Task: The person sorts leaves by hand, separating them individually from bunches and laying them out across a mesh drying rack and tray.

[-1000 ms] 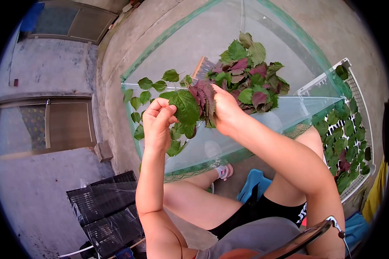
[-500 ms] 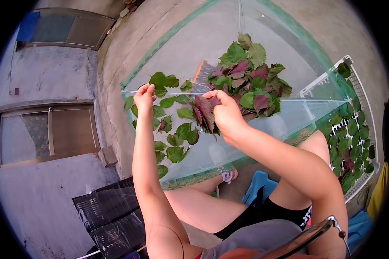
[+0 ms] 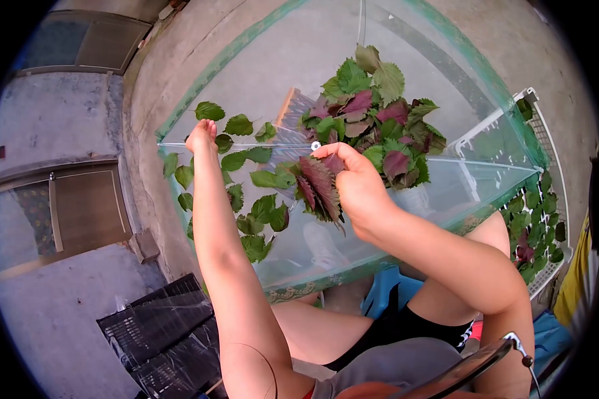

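My right hand (image 3: 359, 183) is closed around a bunch of perilla leaves (image 3: 321, 186), purple on one side and green at the lower edges. Further left, the fingers of my left hand (image 3: 203, 136) are stretched out close together, with their tips at the lower edge of a single green perilla leaf (image 3: 209, 110). Below and right of that hand, several loose green leaves (image 3: 263, 207) lie spread apart. A heap of green and purple leaves (image 3: 383, 123) rests beyond my right hand. All these leaves lie on a translucent mesh cover with a green border (image 3: 219, 85).
A white crate (image 3: 566, 199) with leaves in it stands at the right. A brown-edged striped board (image 3: 289, 106) shows near the heap. Black plastic crates (image 3: 166, 319) lie at lower left, by a wall with windows. A light blue stool (image 3: 389, 289) is near my legs.
My left hand has shifted slightly away from me, and the leaf at its fingertips has moved up and left. The right hand keeps its bunch. The whole view has drifted.
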`<state>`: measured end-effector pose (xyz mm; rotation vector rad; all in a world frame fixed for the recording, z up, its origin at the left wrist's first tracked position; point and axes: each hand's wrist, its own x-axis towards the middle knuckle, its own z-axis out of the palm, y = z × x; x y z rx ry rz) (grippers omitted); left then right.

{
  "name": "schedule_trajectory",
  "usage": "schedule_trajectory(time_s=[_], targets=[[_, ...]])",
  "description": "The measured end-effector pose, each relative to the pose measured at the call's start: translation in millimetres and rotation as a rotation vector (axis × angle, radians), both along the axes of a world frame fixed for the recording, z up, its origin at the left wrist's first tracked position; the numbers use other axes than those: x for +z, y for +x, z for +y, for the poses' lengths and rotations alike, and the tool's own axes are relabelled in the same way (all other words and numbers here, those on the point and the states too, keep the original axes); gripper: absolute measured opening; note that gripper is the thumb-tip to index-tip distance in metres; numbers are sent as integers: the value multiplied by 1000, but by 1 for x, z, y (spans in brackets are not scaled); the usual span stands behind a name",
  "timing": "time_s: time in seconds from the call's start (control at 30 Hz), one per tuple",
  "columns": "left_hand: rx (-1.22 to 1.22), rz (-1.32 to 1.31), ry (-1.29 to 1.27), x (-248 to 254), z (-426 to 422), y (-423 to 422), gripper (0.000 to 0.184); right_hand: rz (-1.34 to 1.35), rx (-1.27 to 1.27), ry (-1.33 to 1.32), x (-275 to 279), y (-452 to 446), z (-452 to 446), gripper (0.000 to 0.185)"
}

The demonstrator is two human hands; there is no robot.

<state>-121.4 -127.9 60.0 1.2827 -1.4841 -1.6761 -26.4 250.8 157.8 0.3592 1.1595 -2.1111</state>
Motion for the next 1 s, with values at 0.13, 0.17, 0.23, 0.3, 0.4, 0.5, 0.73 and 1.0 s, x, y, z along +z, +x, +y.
schedule_trajectory(time_s=[0.13,0.17,0.23,0.3,0.4,0.5,0.73,1.0], targets=[[3,125,8,0,4,8,15,-5,1,-32,0,2,0,44],[8,147,27,2,6,11,16,-3,3,-37,0,3,-1,44],[15,129,-8,7,12,20,18,-39,25,4,1,4,-1,45],[19,110,-46,17,31,32,20,-13,-23,-22,5,6,-3,43],[-350,110,-126,48,80,63,25,26,-91,-34,7,5,-6,41],[-613,190,-69,87,140,100,28,82,-129,19,3,6,-10,40],[-908,184,-175,145,241,165,25,188,-162,-36,-4,9,-15,36],[-750,235,-107,141,245,178,26,-63,-81,-245,7,10,-9,32]])
